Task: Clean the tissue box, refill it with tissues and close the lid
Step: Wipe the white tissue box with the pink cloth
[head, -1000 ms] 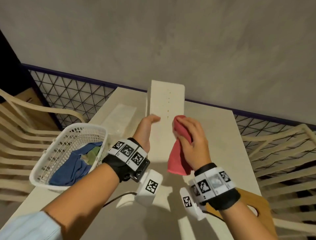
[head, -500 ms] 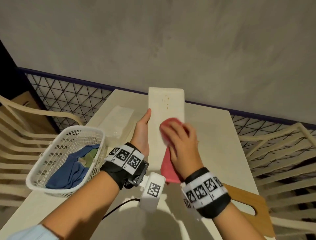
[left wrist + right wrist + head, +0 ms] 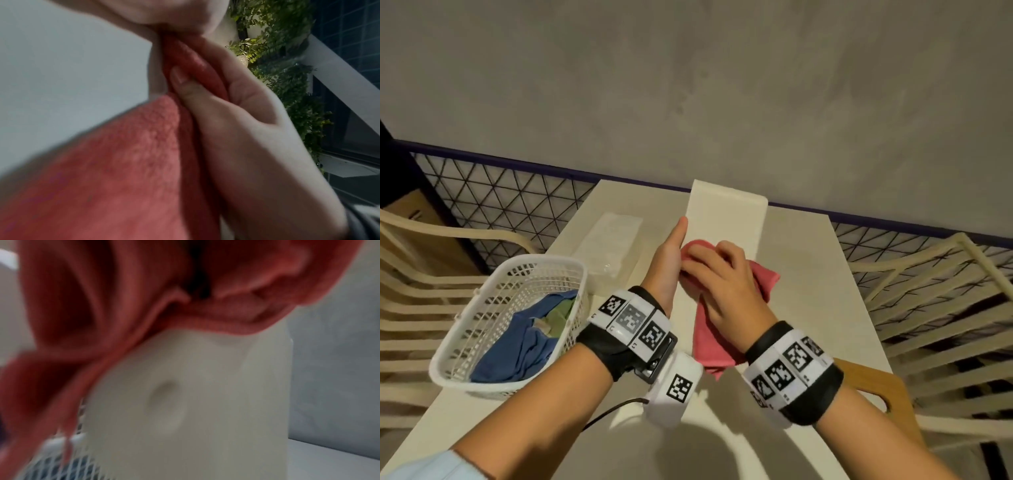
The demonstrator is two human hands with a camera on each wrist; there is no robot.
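A tall white tissue box (image 3: 726, 216) stands on end on the table (image 3: 818, 274). My left hand (image 3: 671, 260) grips its left edge, thumb lying up along the front; the fingers are hidden behind it. My right hand (image 3: 719, 284) clutches a red cloth (image 3: 709, 342) and presses it against the box's front face at mid height. The cloth hangs down below the hand. In the left wrist view the right thumb pinches the cloth (image 3: 102, 178). The blurred right wrist view shows bunched cloth (image 3: 102, 288) over the box (image 3: 205, 386).
A white mesh basket (image 3: 544, 260) holding blue and green cloths sits at the left. A wrapped tissue pack (image 3: 609, 243) lies behind it. A wooden board (image 3: 876, 387) lies at the right front. Slatted chairs (image 3: 945, 308) flank the table; a wall stands behind it.
My right hand has slid the cloth down and leftward across the box face, toward my left hand. The small specks seen high on the face no longer show.
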